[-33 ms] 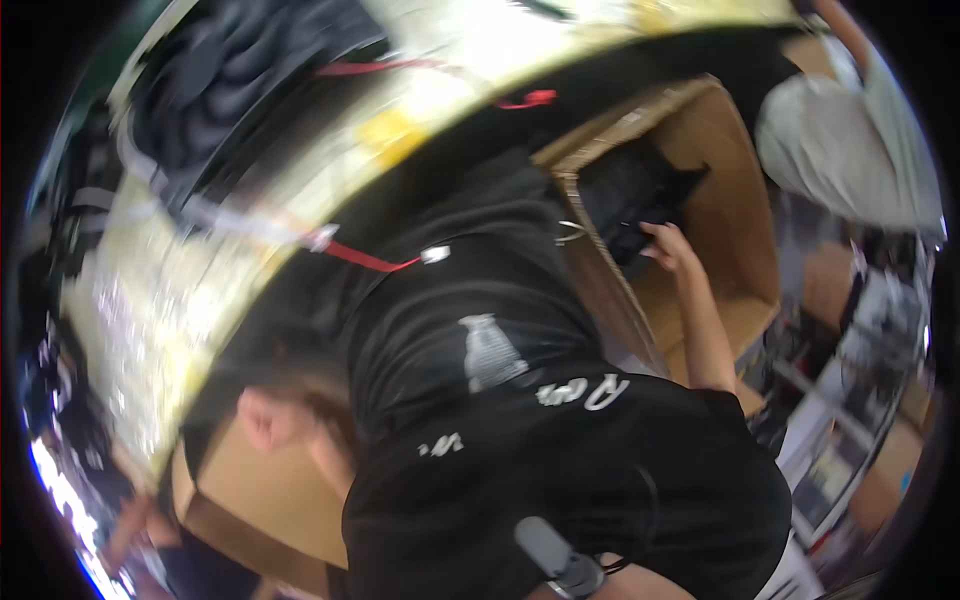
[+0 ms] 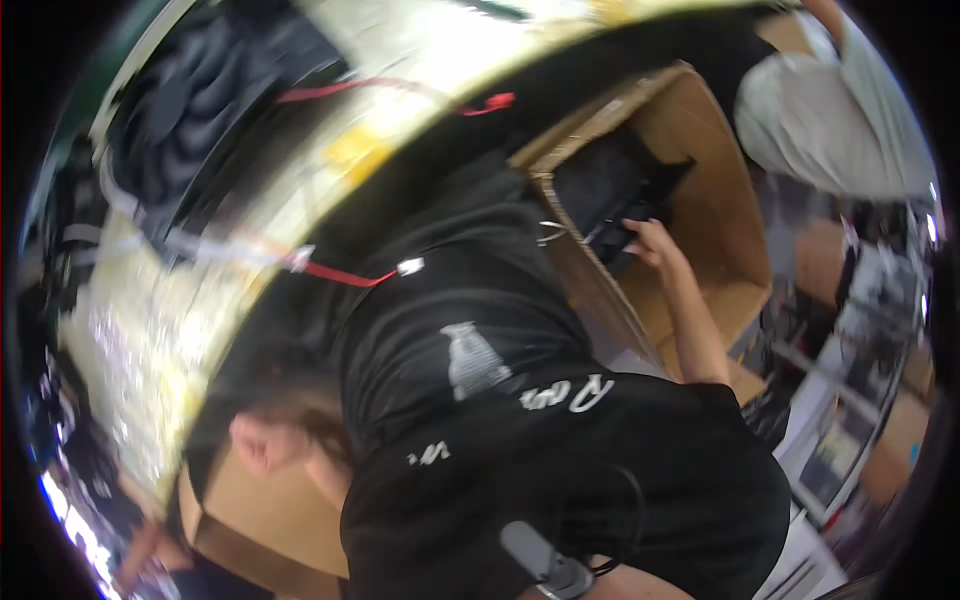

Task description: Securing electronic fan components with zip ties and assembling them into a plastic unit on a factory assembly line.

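Note:
My right hand (image 2: 650, 243) reaches into an open cardboard box (image 2: 735, 185) on the right. Its fingers are closed on the edge of a black piece (image 2: 607, 240), apparently a flat plastic part, though its exact kind is unclear. More dark material (image 2: 600, 180) lies beside that piece inside the box. On the left, my left hand (image 2: 268, 442) is curled into a fist near a second cardboard box (image 2: 275, 505); nothing shows in its fingers, which are slightly blurred.
A table (image 2: 225, 320) with a pale, shiny covering curves along the left and top. Black ridged parts (image 2: 190, 110) lie on it. A red strap (image 2: 345, 273) hangs toward my black shirt. Another person's light grey clothing (image 2: 810, 120) shows at the upper right.
The whole view has shifted a little, so everything sits slightly farther left. My right hand keeps its hold on the black piece, and my left hand stays curled.

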{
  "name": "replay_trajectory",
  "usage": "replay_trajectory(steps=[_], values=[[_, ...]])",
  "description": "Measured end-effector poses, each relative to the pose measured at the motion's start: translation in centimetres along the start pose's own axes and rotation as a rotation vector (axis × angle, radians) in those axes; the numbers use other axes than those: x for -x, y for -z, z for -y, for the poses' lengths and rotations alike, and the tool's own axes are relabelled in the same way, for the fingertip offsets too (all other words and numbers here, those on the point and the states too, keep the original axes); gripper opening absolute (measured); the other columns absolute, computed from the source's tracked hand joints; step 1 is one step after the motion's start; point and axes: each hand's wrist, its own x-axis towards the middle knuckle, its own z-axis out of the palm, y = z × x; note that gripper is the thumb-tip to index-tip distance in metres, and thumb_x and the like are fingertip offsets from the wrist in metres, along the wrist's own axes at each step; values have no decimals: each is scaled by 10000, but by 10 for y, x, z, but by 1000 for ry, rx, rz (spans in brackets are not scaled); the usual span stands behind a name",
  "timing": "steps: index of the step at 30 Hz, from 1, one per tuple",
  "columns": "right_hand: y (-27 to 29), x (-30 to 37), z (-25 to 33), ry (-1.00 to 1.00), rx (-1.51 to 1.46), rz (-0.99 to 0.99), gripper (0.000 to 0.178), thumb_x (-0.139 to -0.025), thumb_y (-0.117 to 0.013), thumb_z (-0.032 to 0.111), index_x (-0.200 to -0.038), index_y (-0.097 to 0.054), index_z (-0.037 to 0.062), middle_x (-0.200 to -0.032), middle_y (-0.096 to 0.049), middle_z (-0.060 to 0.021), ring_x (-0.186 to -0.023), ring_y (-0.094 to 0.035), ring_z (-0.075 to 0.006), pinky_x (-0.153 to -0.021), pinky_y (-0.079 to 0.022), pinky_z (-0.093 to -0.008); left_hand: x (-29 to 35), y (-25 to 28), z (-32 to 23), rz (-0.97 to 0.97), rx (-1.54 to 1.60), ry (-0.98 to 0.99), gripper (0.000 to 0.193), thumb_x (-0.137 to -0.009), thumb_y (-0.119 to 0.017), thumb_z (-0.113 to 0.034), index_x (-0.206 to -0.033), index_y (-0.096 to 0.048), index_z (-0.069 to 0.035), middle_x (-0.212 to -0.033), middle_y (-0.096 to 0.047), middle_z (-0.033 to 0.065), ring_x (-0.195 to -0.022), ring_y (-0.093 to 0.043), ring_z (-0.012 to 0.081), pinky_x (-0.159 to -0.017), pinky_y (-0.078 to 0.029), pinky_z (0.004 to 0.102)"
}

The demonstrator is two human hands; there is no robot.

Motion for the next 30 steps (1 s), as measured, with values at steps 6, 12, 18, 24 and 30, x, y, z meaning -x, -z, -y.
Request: replay_trajectory(steps=[6,12,18,24,30], values=[[5,22,-47,123,-165,-252,187,-953,-586,112,-1109,-602,11,-947,-693,-91,-766,-702,-220,-539,-591,-350,-44,-72,-62,-35,595,-280,275,-844,-478,71,-578,-435,17,-523,-387,77,-457,-325,135,-412,-211,270],[44,30,-103,491,88,-519,252,-955,-608,183,-1107,-617,-18,-965,-700,-104,-755,-658,-177,-586,-522,-307,-49,-127,-167,551,1026,-390,166,-785,-636,-67,-653,-556,-6,-580,-517,112,-490,-452,228,-462,-355,301],[12,138,-51,955,314,-937,410,-934,-649,297,-954,-661,-111,-901,-706,-219,-847,-683,-271,-783,-516,-381,-19,-174,-267,1340,1021,-611,1015,-603,-897,-362,-1435,-399,-61,-1315,-451,322,-1229,-454,464,-1011,-405,500],[12,174,-6,1088,334,-834,478,-939,-611,156,-1335,-485,-80,-1361,-537,-169,-1208,-547,-229,-1031,-414,-333,26,-208,-260,1231,1279,-681,1310,-572,-866,-529,-1559,-105,-127,-1490,-152,381,-1384,-215,542,-1122,-242,556],[-12,190,93,1442,335,-425,263,-930,-590,59,-1148,-588,-90,-1118,-648,-117,-1032,-605,-186,-905,-479,-323,-30,-185,-252,576,1449,-439,1366,-493,-848,-504,-1527,-125,21,-1427,-247,321,-1290,-341,459,-1098,-280,500]])
